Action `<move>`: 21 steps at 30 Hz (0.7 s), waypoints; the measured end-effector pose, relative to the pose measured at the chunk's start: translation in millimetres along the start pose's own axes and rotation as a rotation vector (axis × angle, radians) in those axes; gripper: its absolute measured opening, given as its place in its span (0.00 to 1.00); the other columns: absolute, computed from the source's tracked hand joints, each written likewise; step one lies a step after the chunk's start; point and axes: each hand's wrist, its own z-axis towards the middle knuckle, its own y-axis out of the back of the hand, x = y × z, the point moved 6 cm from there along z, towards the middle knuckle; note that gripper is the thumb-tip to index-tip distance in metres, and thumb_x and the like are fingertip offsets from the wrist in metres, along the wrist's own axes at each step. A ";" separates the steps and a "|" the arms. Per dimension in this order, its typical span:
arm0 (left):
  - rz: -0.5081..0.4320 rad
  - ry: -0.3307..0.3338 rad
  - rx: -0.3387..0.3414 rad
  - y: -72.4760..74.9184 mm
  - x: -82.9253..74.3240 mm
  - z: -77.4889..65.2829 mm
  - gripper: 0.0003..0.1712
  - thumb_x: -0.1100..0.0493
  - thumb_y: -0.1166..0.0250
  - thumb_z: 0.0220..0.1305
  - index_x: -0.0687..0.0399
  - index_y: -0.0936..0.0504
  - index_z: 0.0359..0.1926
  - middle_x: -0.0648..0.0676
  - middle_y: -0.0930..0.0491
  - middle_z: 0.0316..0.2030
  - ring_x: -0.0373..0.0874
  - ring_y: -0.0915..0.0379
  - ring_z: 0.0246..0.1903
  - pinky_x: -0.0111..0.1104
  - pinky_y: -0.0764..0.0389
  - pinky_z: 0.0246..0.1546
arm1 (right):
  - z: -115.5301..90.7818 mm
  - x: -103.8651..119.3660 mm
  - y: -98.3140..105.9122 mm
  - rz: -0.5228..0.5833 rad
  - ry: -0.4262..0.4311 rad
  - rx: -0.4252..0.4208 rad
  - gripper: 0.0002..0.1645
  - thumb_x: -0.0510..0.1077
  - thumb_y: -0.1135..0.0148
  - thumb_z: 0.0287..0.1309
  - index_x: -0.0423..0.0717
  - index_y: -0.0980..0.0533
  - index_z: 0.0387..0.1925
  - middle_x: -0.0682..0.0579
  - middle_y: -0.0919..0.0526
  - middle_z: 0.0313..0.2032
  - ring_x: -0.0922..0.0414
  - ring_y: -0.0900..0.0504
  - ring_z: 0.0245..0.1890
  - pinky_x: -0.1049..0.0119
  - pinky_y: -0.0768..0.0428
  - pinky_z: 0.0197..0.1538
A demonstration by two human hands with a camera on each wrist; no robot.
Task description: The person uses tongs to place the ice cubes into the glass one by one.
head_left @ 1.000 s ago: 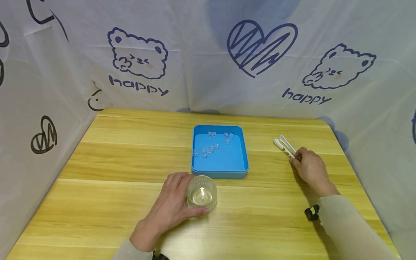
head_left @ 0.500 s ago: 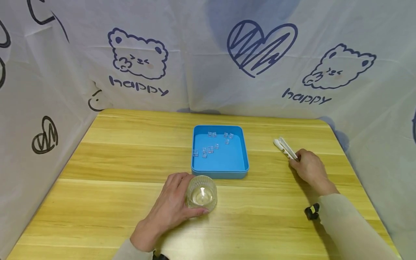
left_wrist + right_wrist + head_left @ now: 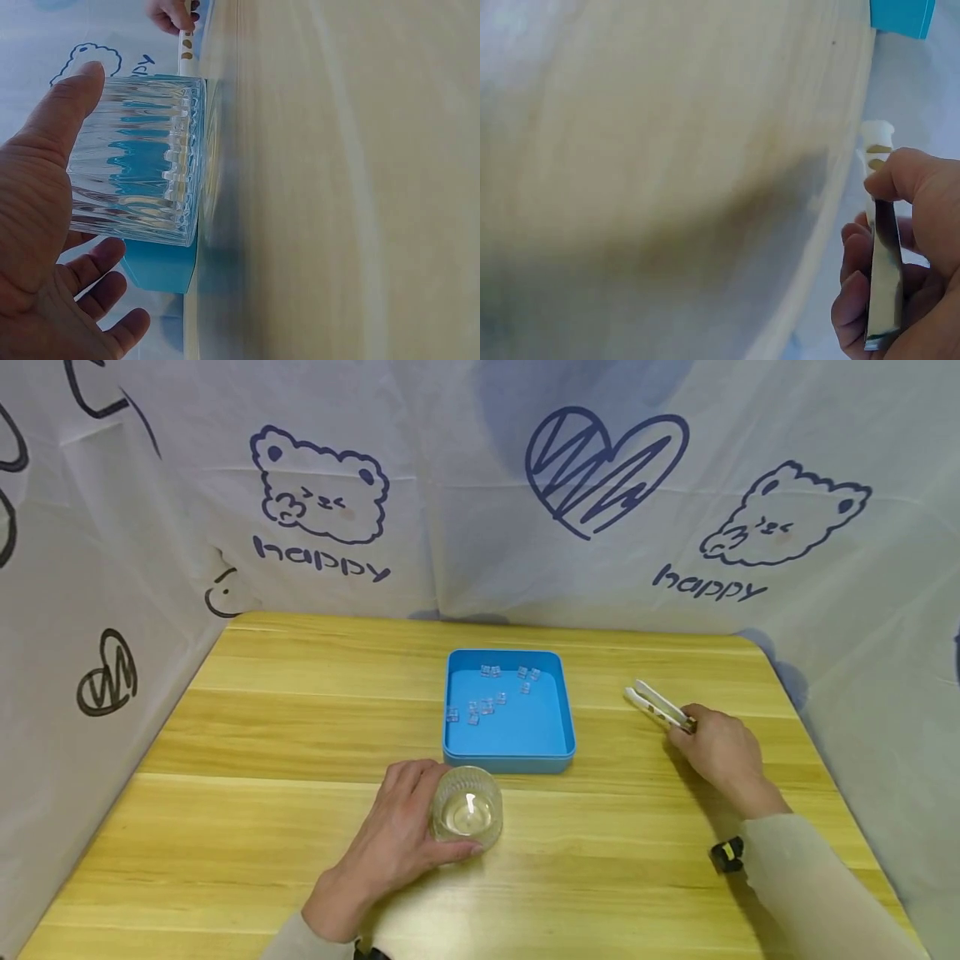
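Observation:
A clear ribbed glass (image 3: 468, 814) stands on the table in front of the blue tray. My left hand (image 3: 397, 827) holds it from the left, thumb along the near side; in the left wrist view the thumb lies on the ribbed wall and some fingertips stand off it. On the right, my right hand (image 3: 717, 750) grips small tongs (image 3: 660, 706) with white tips and a metal handle. The tips point left toward the tray, a little apart, with nothing between them. Thumb and curled fingers wrap the metal handle in the right wrist view.
The blue tray (image 3: 528, 739), square and low-walled, holds several small clear cubes (image 3: 487, 705), mostly toward its left and back. The wooden table (image 3: 300, 710) meets white cloth walls (image 3: 450, 510) with drawings at the back and sides.
The tongs' tips have swung slightly left and toward me, pressed nearer together half a second ago and slightly apart now. The right hand has shifted a little; the left hand and glass stay put.

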 end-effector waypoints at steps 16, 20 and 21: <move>0.002 0.016 0.010 -1.1 2.1 -0.4 0.56 0.30 0.16 0.41 0.53 0.24 0.66 0.54 0.23 0.58 0.53 0.33 0.62 0.51 0.26 0.67 | -31.0 73.7 48.6 -0.219 0.365 -0.367 0.15 0.47 0.28 0.56 0.38 0.18 0.36 0.48 0.20 0.21 0.52 0.28 0.13 0.56 0.32 0.13; -0.001 0.011 0.000 -1.2 1.8 -0.6 0.55 0.30 0.16 0.41 0.53 0.23 0.65 0.53 0.22 0.58 0.53 0.33 0.62 0.51 0.26 0.66 | -39.4 90.8 56.3 -0.247 0.455 -0.482 0.16 0.48 0.29 0.54 0.37 0.20 0.31 0.46 0.19 0.21 0.46 0.22 0.17 0.48 0.25 0.25; -0.001 0.011 -0.001 -1.4 1.8 -0.6 0.55 0.30 0.16 0.41 0.53 0.24 0.65 0.53 0.22 0.58 0.53 0.33 0.62 0.51 0.26 0.66 | -41.1 94.4 57.6 -0.252 0.472 -0.503 0.16 0.48 0.30 0.54 0.37 0.20 0.30 0.46 0.19 0.20 0.45 0.21 0.18 0.46 0.24 0.28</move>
